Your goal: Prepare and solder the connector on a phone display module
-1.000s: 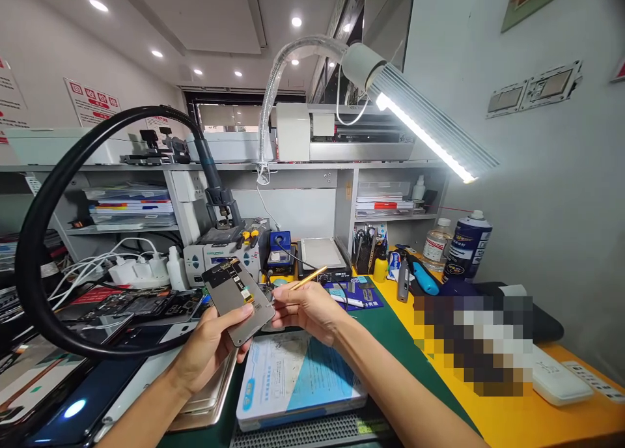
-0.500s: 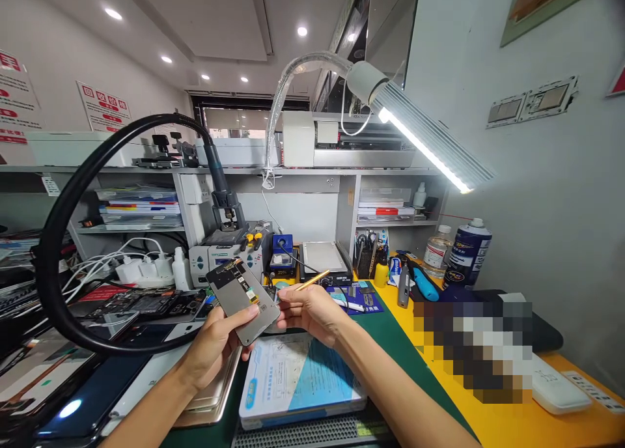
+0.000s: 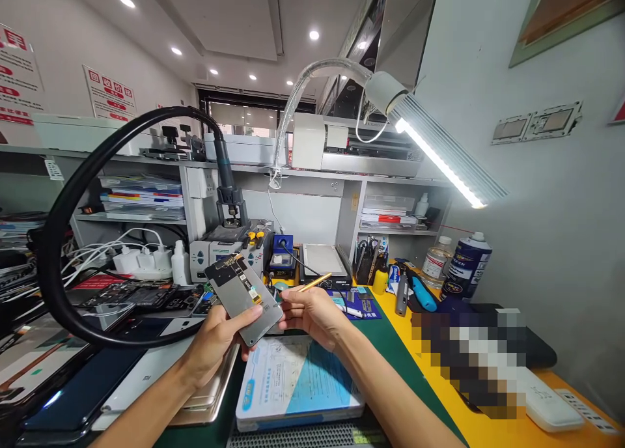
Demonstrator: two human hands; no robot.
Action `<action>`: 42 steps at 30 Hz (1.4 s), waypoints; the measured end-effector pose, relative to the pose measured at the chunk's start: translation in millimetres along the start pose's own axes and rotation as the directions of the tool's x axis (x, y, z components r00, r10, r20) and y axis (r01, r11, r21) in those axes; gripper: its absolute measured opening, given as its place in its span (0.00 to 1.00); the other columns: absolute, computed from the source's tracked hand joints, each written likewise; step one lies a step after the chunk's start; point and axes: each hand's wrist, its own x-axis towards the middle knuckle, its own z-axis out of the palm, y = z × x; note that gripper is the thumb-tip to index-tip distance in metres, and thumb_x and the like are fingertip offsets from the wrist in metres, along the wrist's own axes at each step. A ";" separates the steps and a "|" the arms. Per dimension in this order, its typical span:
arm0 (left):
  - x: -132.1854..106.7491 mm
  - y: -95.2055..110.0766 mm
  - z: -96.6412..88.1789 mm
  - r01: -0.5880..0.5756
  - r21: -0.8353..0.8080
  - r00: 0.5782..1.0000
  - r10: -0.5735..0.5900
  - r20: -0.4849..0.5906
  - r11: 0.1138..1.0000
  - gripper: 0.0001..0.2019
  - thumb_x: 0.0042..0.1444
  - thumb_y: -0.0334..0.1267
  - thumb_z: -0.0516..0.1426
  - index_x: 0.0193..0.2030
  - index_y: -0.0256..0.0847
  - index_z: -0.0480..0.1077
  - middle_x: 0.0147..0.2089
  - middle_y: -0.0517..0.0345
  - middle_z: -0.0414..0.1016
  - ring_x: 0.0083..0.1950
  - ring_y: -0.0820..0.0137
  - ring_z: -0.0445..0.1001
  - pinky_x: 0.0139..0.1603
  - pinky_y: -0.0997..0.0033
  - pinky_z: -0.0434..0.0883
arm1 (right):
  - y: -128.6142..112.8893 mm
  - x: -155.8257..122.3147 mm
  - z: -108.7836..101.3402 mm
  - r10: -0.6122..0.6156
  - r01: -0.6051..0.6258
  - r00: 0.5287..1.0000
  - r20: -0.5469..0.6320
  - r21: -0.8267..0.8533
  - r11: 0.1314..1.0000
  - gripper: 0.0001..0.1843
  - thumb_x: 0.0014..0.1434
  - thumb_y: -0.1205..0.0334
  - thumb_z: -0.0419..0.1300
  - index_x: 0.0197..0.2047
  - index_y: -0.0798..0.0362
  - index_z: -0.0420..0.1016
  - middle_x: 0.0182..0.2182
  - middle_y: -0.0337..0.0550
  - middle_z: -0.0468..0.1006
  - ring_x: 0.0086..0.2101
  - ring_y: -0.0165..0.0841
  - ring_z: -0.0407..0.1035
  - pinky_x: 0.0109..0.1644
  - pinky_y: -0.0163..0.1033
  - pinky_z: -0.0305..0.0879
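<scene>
My left hand (image 3: 217, 337) is closed on a phone screen (image 3: 266, 324), thumb on its grey back and fingers beneath. The screen is tilted, its back facing me, with a black section and a flex cable running down from the upper end. My right hand (image 3: 317, 311) pinches a slim gold-coloured pen-like tool (image 3: 316, 282) at the screen's right edge. The tool's rear end points up and right; its working tip is hard to make out. Below both hands lies a blue-and-white box (image 3: 297, 383).
Phones and phone parts (image 3: 83, 383) lie at left, within a black hose loop (image 3: 51, 272). A hot-air station (image 3: 209, 256) stands behind. A lit lamp (image 3: 444, 148) hangs overhead. Spray can (image 3: 466, 266) and bottle (image 3: 434, 262) stand at right.
The camera view has shifted and tilted slightly. My hands keep the same grip on the screen and the gold tool, with only a slight shift in position.
</scene>
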 end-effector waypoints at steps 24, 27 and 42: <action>-2.4 -1.8 0.7 -0.017 0.033 0.999 0.018 -0.034 0.999 0.16 0.52 0.50 0.66 0.29 0.37 0.76 0.22 0.57 0.72 0.20 0.70 0.68 0.17 0.71 0.69 | 3.3 1.0 0.0 -0.028 0.027 0.999 -0.017 -0.007 1.000 0.14 0.45 0.62 0.71 0.33 0.60 0.77 0.27 0.46 0.79 0.25 0.32 0.72 0.35 0.42 0.72; -1.3 -3.8 0.0 -0.025 0.048 0.999 0.027 -0.035 0.999 0.17 0.52 0.51 0.66 0.28 0.37 0.75 0.21 0.57 0.71 0.20 0.70 0.68 0.18 0.71 0.69 | 3.1 0.8 1.3 -0.034 0.033 0.999 -0.032 -0.026 0.999 0.12 0.44 0.63 0.70 0.32 0.60 0.77 0.26 0.46 0.79 0.24 0.32 0.71 0.34 0.42 0.72; -2.9 2.4 -0.8 -0.052 -0.002 0.998 0.052 -0.029 0.999 0.13 0.50 0.49 0.67 0.30 0.40 0.78 0.24 0.57 0.74 0.20 0.70 0.68 0.16 0.72 0.69 | 0.7 -1.7 0.7 -0.122 0.127 0.989 0.086 -0.054 0.990 0.17 0.48 0.55 0.74 0.33 0.60 0.79 0.29 0.46 0.80 0.27 0.31 0.72 0.36 0.40 0.72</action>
